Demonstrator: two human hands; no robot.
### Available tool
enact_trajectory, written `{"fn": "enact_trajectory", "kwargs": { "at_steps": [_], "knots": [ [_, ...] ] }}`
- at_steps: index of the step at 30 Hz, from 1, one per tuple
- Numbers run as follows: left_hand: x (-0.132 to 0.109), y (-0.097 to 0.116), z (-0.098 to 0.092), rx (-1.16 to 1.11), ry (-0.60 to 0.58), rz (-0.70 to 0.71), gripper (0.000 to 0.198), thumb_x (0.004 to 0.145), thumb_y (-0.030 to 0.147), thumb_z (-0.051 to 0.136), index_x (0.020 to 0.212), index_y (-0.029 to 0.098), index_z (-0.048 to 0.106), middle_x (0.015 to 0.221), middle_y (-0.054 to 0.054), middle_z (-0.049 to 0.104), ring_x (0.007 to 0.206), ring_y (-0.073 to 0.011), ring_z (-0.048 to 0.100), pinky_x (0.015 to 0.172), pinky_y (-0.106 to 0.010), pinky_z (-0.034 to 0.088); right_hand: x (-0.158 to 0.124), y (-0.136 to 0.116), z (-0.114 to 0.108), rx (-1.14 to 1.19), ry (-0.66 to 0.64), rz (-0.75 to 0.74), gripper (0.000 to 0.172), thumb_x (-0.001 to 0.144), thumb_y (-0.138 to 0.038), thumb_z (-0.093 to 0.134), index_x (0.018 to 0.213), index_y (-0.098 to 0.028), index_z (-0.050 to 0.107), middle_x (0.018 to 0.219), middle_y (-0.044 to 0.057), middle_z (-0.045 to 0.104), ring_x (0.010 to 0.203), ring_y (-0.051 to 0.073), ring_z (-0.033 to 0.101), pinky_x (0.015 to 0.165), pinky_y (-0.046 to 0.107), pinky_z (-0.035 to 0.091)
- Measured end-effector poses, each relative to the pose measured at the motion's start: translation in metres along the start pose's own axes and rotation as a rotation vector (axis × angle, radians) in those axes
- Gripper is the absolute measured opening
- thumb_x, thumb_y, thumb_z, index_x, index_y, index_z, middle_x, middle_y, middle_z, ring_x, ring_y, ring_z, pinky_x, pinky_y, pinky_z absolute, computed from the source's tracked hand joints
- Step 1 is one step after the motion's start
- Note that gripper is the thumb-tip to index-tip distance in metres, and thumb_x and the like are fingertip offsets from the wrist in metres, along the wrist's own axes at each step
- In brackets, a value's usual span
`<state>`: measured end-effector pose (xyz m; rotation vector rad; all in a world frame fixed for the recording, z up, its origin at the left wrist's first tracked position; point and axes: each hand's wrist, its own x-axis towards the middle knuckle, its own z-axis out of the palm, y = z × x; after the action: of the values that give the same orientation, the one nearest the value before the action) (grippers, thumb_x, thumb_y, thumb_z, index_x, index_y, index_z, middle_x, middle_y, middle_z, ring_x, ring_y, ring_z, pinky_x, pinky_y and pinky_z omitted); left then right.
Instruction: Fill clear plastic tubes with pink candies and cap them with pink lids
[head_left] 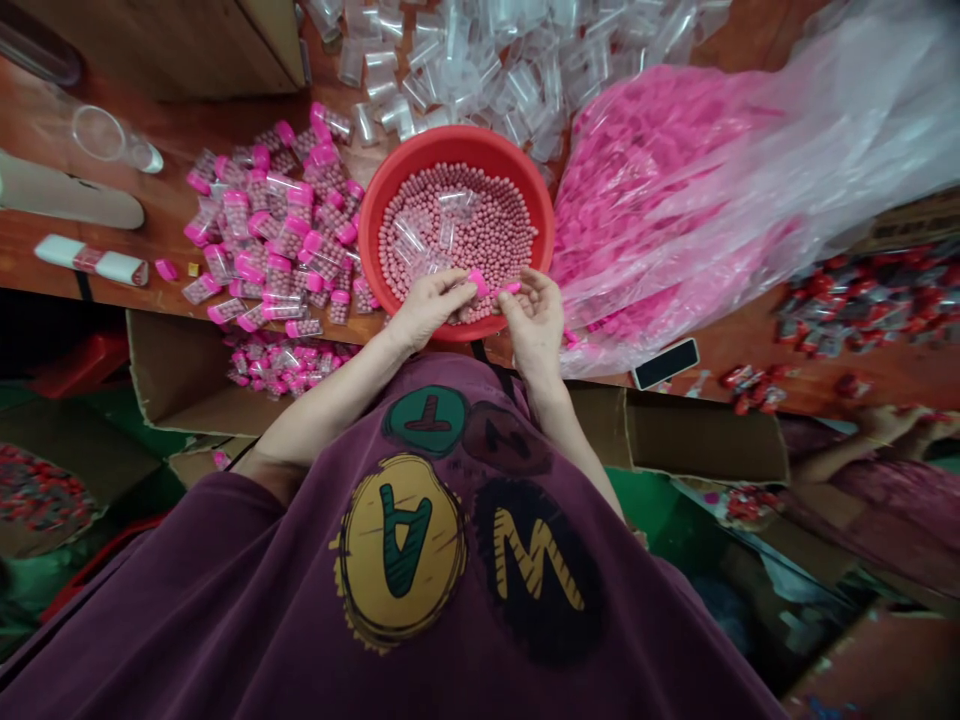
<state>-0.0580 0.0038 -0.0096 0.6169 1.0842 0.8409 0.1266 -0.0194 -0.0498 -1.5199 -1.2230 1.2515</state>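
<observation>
bright pink cap (477,282) pinched in my left hand (433,306), slim pink piece (511,288) in my right hand (535,314), clear tubes (456,202) lying on pink beads (491,222) just beyond both

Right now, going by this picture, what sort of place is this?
Probably a packing workshop: a red bowl of loose pink beads, a heap of pink-capped bottles filled with beads, and many clear tubes.

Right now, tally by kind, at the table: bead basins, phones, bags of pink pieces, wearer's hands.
Basin: 1
Phone: 1
Bag: 1
Left hand and right hand: 2
Total: 5
</observation>
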Motion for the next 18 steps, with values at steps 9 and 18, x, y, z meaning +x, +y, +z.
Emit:
{"fn": "enact_trajectory", "kwargs": {
  "at_steps": [9,18],
  "knots": [
    [-0.002,-0.017,0.012,-0.071,0.118,-0.047,0.008,0.096,0.016,0.073,0.089,0.014,0.076,0.074,0.002,0.070,0.066,-0.0088,0.061,0.069,-0.021,0.051,-0.012,-0.043,0.008,-0.514,-0.263,-0.177,0.073,0.097,-0.041,0.072,0.161,-0.018,0.048,0.158,0.020,0.064,0.149,0.038,0.061,0.129,0.067,0.046],
    [-0.005,-0.024,0.024,-0.073,0.136,0.003,0.020,0.100,0.035,0.077,0.090,0.017,0.075,0.077,0.001,0.070,0.070,-0.0105,0.061,0.071,-0.023,0.052,-0.004,-0.018,0.016,-0.758,-0.181,-0.337,0.069,0.094,-0.033,0.070,0.156,-0.015,0.047,0.149,0.023,0.066,0.141,0.039,0.063,0.118,0.064,0.052]
  ]
}}
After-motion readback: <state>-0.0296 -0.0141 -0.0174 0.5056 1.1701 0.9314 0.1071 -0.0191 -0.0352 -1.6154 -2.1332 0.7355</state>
